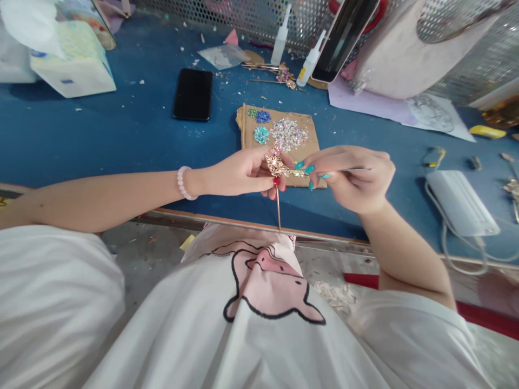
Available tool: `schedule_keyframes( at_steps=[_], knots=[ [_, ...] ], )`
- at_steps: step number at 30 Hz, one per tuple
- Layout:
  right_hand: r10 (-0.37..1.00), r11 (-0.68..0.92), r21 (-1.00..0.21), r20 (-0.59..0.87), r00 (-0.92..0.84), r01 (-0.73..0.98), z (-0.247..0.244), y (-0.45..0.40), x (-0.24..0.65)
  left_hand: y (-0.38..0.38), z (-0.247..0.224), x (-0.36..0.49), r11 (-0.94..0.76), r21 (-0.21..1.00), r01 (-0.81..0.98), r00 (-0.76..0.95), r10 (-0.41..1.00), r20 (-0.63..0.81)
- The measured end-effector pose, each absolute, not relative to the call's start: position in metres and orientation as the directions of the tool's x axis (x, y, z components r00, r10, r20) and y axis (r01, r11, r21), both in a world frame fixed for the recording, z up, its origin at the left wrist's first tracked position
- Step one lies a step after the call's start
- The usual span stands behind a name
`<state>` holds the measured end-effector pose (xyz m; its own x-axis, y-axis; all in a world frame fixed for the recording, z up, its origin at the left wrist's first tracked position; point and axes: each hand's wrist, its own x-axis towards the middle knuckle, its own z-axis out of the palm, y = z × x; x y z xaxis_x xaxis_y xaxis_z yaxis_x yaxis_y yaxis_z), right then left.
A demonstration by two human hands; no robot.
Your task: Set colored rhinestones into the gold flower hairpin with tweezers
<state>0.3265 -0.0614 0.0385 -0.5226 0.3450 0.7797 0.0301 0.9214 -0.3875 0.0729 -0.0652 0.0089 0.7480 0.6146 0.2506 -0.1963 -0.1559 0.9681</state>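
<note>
My left hand [243, 172] pinches a gold hair stick [274, 163] with a butterfly-like ornament and pink beads, its thin shaft pointing down past the table edge. My right hand [352, 175] holds a slim metal tool [357, 169] between thumb and fingers, close to the ornament's right end; the tool's tip is too small to make out. Behind both hands lies a piece of cardboard [314, 141] bearing small piles of beads: green [252, 112], blue [263, 116], turquoise [261, 135] and mixed pale pieces [288, 133].
A black phone [193, 94] lies behind my left forearm, with a tissue box [75, 62] farther left. Two glue bottles [280, 38] [310, 60] and gold hair sticks [284, 75] are at the back. A white power bank [462, 202] with a cable sits right.
</note>
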Motion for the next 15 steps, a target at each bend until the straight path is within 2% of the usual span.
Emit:
schedule_keyframes(
  at_steps=[5, 15],
  knots=[
    [0.286, 0.936, -0.351, 0.791, -0.541, -0.019, 0.0382, -0.0591, 0.3271, -0.0656, 0.0089, 0.0726, -0.153, 0.973, -0.172, 0.751, 0.619, 0.230],
    [0.316, 0.929, -0.370, 0.777, -0.544, 0.011, 0.0380, -0.0616, 0.3270, -0.0649, 0.0079, 0.0719, -0.154, 0.972, -0.176, 0.751, 0.617, 0.234]
  ],
)
